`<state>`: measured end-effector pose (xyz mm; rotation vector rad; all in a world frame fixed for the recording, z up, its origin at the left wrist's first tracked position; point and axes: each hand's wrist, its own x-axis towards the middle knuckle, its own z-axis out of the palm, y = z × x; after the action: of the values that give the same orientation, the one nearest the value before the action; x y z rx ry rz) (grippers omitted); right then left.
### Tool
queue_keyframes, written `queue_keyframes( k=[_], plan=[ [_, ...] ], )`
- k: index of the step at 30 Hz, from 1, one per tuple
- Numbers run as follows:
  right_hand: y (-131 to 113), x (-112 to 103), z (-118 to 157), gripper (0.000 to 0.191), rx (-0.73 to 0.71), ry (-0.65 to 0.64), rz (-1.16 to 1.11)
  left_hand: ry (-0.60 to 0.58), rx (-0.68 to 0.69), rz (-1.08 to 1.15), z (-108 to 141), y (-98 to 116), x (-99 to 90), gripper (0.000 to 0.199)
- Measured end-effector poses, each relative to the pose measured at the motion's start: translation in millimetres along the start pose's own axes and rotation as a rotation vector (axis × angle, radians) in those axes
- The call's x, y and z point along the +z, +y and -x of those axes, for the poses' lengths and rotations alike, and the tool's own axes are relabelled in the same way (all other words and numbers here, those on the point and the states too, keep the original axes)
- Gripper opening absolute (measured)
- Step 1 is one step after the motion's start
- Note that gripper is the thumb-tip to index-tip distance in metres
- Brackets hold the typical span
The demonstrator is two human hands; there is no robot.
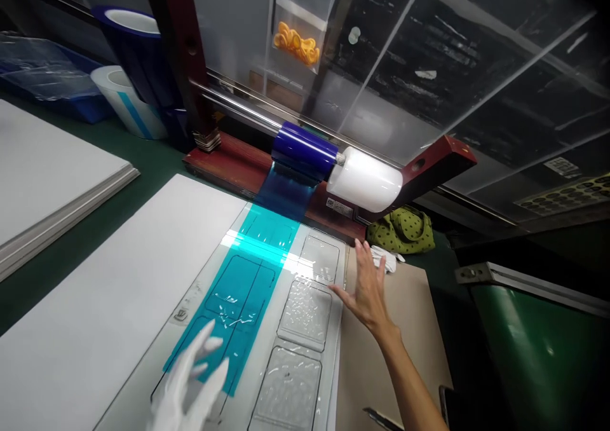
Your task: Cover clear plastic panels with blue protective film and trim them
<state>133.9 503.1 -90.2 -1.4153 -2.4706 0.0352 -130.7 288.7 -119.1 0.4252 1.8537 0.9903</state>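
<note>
My left hand (193, 380), in a white glove, is raised over the lower end of a blue film strip (238, 278), its fingers apart and holding nothing. The strip runs down from a dark blue roll (305, 151) onto a sheet (271, 348) marked with rounded rectangles. Bare and spread, my right hand (366, 285) is by the sheet's right edge, level with its upper rectangles. Beside the blue roll, a white roll (366, 180) sits on the same metal rod.
Red wooden uprights (178, 49) support the rod. White sheets (52, 183) are stacked at left, near spare rolls (126, 100). At right are brown board (395, 342), a dotted green pouch (403, 229), a white glove (385, 259) and a dark cutter (381, 418).
</note>
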Motion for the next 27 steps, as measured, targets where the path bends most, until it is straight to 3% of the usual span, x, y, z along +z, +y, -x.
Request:
queue_keyframes(
  k=[3,5,8,11,14,17,22,25,27],
  plan=[
    [-17.6,-7.8,31.4,0.057,0.145,0.104,-0.212,0.134,0.21,-0.194,-32.3,49.9,-11.9,0.064],
    [-35.5,-9.4,58.2,0.043,0.239,0.074,-0.368,0.082,0.224,-0.247,-57.7,73.8,-18.0,0.053],
    [-66.4,-7.2,96.2,0.031,0.277,-0.042,-0.536,0.036,0.295,-0.42,-89.7,87.9,-21.4,0.044],
    [-94.4,-5.7,121.2,0.027,0.308,-0.077,-0.648,-0.017,0.33,-0.479,-101.1,86.5,-20.5,0.033],
    [-115.5,-12.4,131.2,0.026,0.412,-0.047,-0.742,-0.094,0.348,-0.397,-89.9,80.0,-23.3,0.034],
    [-131.0,-24.3,130.6,0.03,0.526,-0.076,-0.85,-0.196,0.277,-0.288,-68.9,68.7,-32.4,0.04],
    [-154.7,-25.5,120.9,0.044,0.647,-0.299,-1.025,-0.26,0.059,-0.15,-37.5,43.1,-50.1,0.067],
    [-174.3,-12.0,120.3,0.062,0.738,-0.433,-1.151,-0.286,0.016,-0.103,-19.0,33.9,-61.6,0.066],
    [-190.9,-3.5,124.4,0.064,0.775,-0.536,-1.254,-0.296,0.003,-0.079,-5.7,30.4,-70.5,0.066]
  ],
)
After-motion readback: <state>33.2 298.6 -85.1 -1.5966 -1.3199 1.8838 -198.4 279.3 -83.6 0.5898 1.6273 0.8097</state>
